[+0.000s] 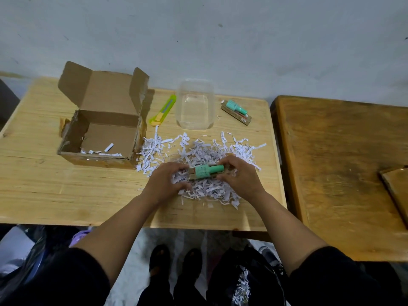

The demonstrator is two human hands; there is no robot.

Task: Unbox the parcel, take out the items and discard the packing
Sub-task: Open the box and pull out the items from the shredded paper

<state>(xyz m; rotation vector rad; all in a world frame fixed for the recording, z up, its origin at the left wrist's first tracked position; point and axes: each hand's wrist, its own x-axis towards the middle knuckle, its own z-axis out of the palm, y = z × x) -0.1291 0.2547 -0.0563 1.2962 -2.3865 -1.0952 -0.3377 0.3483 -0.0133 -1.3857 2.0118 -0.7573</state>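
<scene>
An open cardboard box [103, 131] stands at the table's left with a few paper shreds in its bottom. A heap of white shredded paper [203, 151] covers the table's middle. Over that heap I hold a green bottle on a brown card [206, 172] lying sideways: my left hand [167, 180] grips its left end and my right hand [239, 175] its right end. A second green bottle on a card [237, 111] lies at the back right of the table.
A clear plastic tub [195, 107] stands behind the shreds, with a green and yellow box cutter [162, 111] to its left. A darker wooden table [344, 173] adjoins on the right. A black bag holding shreds [241, 286] sits on the floor by my feet.
</scene>
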